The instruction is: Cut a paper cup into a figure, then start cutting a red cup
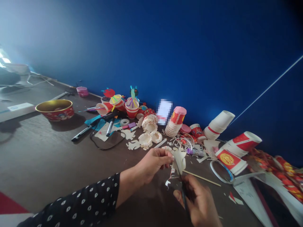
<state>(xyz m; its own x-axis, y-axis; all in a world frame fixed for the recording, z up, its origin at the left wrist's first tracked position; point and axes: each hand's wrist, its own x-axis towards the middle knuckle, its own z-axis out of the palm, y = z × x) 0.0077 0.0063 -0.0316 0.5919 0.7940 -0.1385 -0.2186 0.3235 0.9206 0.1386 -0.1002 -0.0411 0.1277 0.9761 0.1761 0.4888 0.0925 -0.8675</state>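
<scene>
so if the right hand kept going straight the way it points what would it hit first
Probably the cream cut paper piece pinched by the left hand. The scissors in the right hand point into it, though depth is hard to judge from this view.

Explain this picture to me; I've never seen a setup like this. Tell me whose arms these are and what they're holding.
This picture comes from a camera worn on a person's head, looking forward and down. The arms are that person's own. The left hand, in a black dotted sleeve, pinches a curled piece of cream paper. The right hand grips slim dark scissors against it. On the dark brown table lie red-and-white paper cups, cream paper scraps and a round red bowl with a gold inside.
</scene>
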